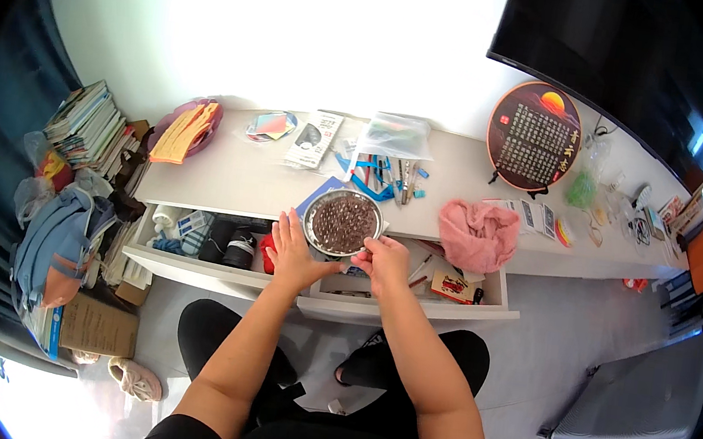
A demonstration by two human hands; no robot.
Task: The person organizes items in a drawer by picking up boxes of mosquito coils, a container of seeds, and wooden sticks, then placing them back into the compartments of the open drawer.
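Observation:
A round metal bowl point(342, 222) filled with dark brown beads sits at the front edge of the white desk point(243, 181), over two open drawers. My left hand point(294, 250) cups the bowl's left rim with fingers spread. My right hand point(383, 260) grips the bowl's lower right rim with thumb and fingers. A blue booklet point(319, 197) lies partly under the bowl.
A pink cloth point(478, 234) lies right of the bowl. Blue pens and a plastic bag point(394, 138) sit behind it. A round dark plaque point(534, 136) stands at the back right. The left drawer point(190, 266) holds spools; books point(89, 125) and bags pile at left.

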